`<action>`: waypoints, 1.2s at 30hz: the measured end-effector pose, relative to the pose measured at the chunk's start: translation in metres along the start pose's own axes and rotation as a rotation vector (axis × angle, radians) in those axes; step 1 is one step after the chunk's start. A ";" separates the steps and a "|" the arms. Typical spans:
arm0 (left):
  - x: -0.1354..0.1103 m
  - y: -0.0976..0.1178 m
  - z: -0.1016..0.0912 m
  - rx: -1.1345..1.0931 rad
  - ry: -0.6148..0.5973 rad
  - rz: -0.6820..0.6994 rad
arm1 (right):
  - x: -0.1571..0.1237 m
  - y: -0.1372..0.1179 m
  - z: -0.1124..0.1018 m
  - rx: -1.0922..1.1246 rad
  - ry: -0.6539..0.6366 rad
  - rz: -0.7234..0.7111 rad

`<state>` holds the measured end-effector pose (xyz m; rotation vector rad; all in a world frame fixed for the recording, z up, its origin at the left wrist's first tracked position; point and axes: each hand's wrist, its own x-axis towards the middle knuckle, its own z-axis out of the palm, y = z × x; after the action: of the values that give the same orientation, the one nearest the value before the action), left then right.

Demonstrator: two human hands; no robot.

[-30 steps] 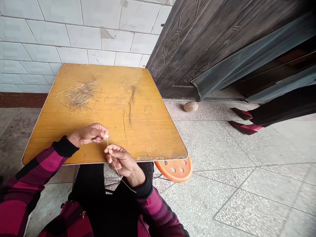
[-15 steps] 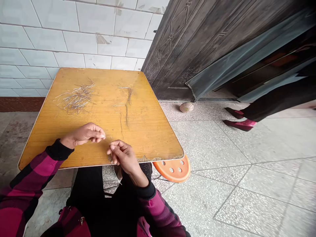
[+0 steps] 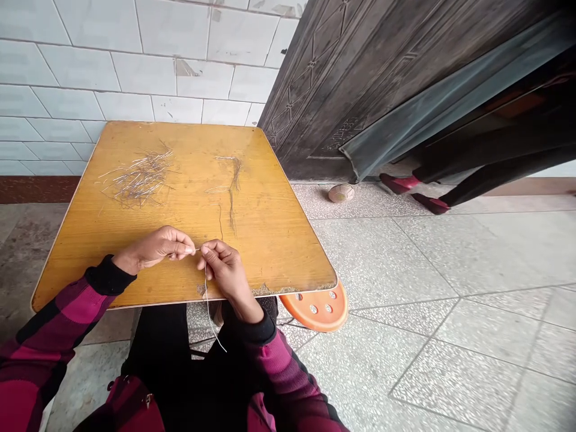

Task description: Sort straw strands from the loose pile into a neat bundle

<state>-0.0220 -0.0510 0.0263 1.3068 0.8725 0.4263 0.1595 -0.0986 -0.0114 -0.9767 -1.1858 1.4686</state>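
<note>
Close together over the front of the table, my two hands pinch a thin pale wire [image 3: 207, 306]. My left hand [image 3: 164, 247] has its thumb and forefinger closed at one end of it, and a short bit shows across the small gap between the hands. My right hand [image 3: 222, 264] is closed on the wire too, and a long tail hangs from it past the table edge. Beyond the hands, a loose pile of thin wires [image 3: 141, 177] lies at the left. A narrower bunch of wires [image 3: 234, 174] lies right of it, with a single dark bent wire [image 3: 220, 221] nearby.
The yellow wooden table [image 3: 288, 240] stands against a white tiled wall [image 3: 175, 30]. An orange stool [image 3: 321, 318] sits under its right corner. On the floor are a worn ball [image 3: 341, 192] and a person's feet in dark red shoes [image 3: 432, 203] by the doorway curtain [image 3: 396, 126].
My right hand has moved up and slightly left, nearly meeting my left hand. The wire's hanging tail reaches lower. At the doorway, the person's feet have stepped.
</note>
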 end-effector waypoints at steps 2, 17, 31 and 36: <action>0.001 -0.001 -0.001 -0.026 0.014 0.002 | 0.000 -0.001 0.001 0.017 0.008 -0.006; -0.006 0.001 -0.019 0.025 0.121 -0.009 | 0.000 -0.005 -0.009 -0.065 0.099 -0.065; -0.002 -0.005 0.002 0.709 0.488 0.569 | 0.006 -0.006 -0.013 -0.257 0.199 -0.154; 0.002 -0.018 0.006 1.117 0.560 0.773 | 0.010 0.000 -0.011 -0.186 0.138 -0.093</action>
<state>-0.0200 -0.0574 0.0087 2.6620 1.0863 1.0200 0.1677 -0.0865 -0.0133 -1.1155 -1.2651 1.2139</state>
